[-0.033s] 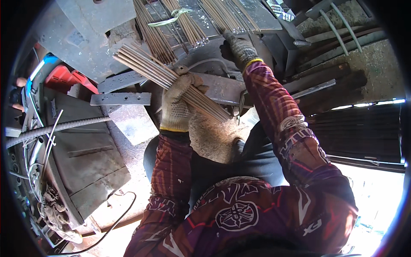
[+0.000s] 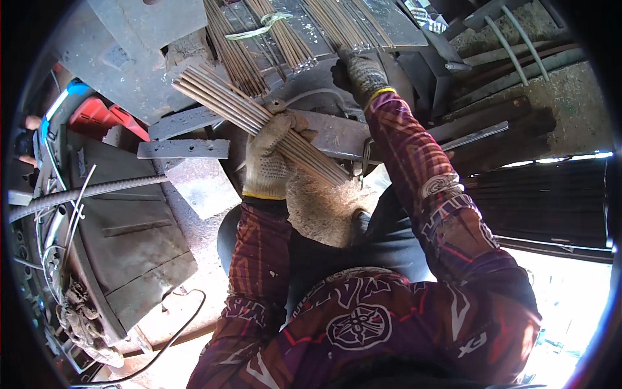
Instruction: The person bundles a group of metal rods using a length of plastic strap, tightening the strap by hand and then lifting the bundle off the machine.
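Gripping a bundle of thin rods (image 2: 223, 107), left hand (image 2: 269, 155) wraps fingers round its middle. Rods long, straight, round, dull brown-grey metal, slanted from far left to near right of that hand. Glove is beige knit, dotted, yellow hem.

Right hand (image 2: 364, 74), in a greyish dotted knit glove with yellow cuff, reaches ahead; its fingertips meet the near ends of more brown rods (image 2: 334, 23). Cannot tell if they pinch any.

Just right of the left hand, between the two hands: a smooth curved metal bar (image 2: 334, 133), in the way of a straight path. Ahead of the left hand, rusty-looking rods, one bunch tied with pale green string (image 2: 262, 26), lie on a dark, scuffed metal table (image 2: 405, 29).

Left of the left hand: a flat grey bar (image 2: 183, 150) with small holes, then a red plastic item (image 2: 97, 120). Farther left and nearer the body, a ribbed steel bar (image 2: 97, 194) crosses a dark folded metal sheet (image 2: 136, 227). Right of the right hand, below it: a slim shiny bar (image 2: 476, 135). Farther out, two pale rods (image 2: 515, 45) lean side by side.
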`<action>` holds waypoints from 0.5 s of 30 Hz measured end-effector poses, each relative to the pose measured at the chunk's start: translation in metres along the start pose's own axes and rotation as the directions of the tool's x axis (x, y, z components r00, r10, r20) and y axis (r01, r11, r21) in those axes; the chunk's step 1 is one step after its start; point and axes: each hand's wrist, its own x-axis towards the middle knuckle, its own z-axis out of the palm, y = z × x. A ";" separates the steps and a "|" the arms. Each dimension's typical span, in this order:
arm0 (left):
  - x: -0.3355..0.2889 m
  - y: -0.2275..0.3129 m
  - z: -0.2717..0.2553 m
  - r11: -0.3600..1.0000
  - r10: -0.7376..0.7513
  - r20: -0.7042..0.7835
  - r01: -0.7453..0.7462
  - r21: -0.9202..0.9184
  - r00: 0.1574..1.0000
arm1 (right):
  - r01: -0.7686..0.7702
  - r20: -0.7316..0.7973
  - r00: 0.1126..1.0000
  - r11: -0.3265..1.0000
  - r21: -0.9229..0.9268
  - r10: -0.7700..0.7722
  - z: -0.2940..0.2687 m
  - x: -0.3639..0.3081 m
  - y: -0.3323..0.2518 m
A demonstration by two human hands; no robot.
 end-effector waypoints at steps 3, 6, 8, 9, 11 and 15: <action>0.002 -0.002 -0.001 0.999 -0.015 0.030 0.016 -0.037 0.999 | 0.025 -0.036 0.999 0.975 0.220 -0.017 0.013 0.006 0.007; 0.000 0.003 -0.008 0.999 0.015 0.033 -0.014 -0.039 0.999 | 0.064 0.019 0.997 0.941 0.334 -0.075 0.024 -0.012 0.009; 0.000 0.008 -0.017 0.998 0.011 0.022 -0.010 -0.057 1.000 | 0.075 -0.017 0.997 0.943 0.323 -0.073 0.036 -0.038 0.004; 0.000 0.008 -0.019 0.997 0.003 0.022 -0.001 -0.071 1.000 | 0.080 -0.009 0.997 0.933 0.351 -0.083 0.036 -0.043 0.004; 0.002 0.005 -0.012 0.997 -0.003 0.030 0.005 -0.079 1.000 | 0.057 0.068 0.993 0.901 0.429 -0.095 0.023 -0.037 0.009; 0.001 0.003 -0.008 0.997 -0.021 0.020 0.023 -0.069 1.000 | -0.023 0.158 0.986 0.880 0.475 -0.059 0.010 -0.034 0.016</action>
